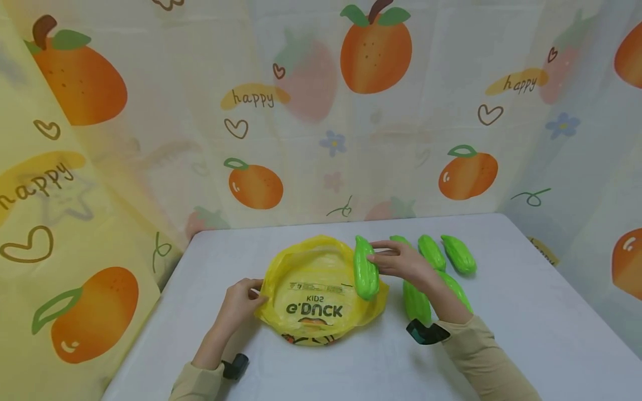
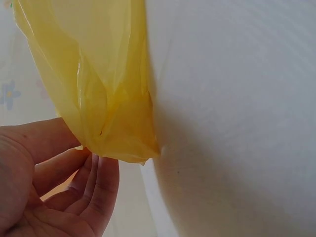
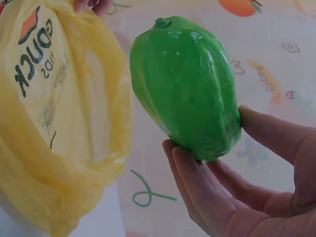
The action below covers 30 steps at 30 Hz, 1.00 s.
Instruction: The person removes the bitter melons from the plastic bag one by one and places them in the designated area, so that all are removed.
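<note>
A yellow plastic bag printed with "G.DUCK KIDS" lies spread with its mouth open on the table. At its left edge my left hand pinches the rim between thumb and fingers; the left wrist view shows the gathered bag at the fingertips of that hand. My right hand holds a glossy, ridged green papaya above the bag's right side. In the right wrist view, thumb and fingers of this hand grip the papaya by one end.
Several more green papayas lie in a group on the right of the white table, partly hidden by my right forearm. A fruit-printed curtain hangs behind the table and along its sides.
</note>
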Motion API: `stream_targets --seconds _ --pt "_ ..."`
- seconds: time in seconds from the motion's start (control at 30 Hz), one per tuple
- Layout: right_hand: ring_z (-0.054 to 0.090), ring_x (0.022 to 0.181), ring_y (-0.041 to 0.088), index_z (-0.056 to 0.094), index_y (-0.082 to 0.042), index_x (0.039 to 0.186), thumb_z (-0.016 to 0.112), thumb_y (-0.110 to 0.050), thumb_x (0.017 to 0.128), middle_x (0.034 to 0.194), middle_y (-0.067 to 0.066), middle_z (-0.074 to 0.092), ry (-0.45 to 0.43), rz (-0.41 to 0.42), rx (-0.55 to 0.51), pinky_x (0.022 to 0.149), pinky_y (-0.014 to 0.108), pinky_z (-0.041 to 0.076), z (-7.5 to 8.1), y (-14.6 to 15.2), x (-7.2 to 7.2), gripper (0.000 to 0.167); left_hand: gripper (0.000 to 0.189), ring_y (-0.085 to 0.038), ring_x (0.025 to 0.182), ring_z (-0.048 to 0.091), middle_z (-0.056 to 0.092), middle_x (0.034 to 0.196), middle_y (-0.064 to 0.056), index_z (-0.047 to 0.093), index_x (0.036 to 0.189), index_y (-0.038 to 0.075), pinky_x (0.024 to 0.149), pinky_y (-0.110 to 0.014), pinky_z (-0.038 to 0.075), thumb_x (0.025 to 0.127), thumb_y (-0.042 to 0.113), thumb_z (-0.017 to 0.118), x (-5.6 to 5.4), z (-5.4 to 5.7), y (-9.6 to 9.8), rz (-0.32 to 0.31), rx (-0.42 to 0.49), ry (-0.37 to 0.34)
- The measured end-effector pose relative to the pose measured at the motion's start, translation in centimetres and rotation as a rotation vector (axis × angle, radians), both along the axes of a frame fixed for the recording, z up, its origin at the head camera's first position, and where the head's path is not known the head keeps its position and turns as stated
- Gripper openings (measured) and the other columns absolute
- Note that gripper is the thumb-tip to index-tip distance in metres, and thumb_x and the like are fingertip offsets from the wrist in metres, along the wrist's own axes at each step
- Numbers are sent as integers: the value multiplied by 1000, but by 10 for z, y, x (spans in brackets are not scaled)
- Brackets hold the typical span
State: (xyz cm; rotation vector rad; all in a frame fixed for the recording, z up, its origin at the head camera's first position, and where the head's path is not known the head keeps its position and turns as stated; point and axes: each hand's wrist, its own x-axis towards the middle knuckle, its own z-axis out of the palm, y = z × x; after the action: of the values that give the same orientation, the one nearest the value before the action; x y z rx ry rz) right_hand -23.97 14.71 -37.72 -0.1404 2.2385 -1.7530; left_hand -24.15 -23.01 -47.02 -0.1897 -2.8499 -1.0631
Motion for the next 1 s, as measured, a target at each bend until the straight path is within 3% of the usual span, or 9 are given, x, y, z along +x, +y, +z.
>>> stream_targets --seconds 0.53,0.87,1.0 --pt "55 120 27 39 -1 143 64 -30 91 139 27 45 52 -5 56 97 36 49 -2 41 4 65 38 -19 82 64 67 103 -11 67 115 0 62 -26 54 78 8 74 -2 0 -1 -2 -1 -17" --pt "60 106 6 37 4 142 63 -27 92 140 29 43 48 -26 31 92 27 51 -3 64 8 65 37 -19 81 64 67 102 -11 67 114 1 60 -25 54 78 8 74 -3 0 -2 0 -4 -14" --pt "59 106 4 36 5 142 61 -27 92 139 29 44 56 -26 47 92 26 51 -2 73 10 64 38 -19 81 64 67 101 -11 67 114 1 60 -25 54 78 9 74 -3 2 -1 -1 -7 -10"
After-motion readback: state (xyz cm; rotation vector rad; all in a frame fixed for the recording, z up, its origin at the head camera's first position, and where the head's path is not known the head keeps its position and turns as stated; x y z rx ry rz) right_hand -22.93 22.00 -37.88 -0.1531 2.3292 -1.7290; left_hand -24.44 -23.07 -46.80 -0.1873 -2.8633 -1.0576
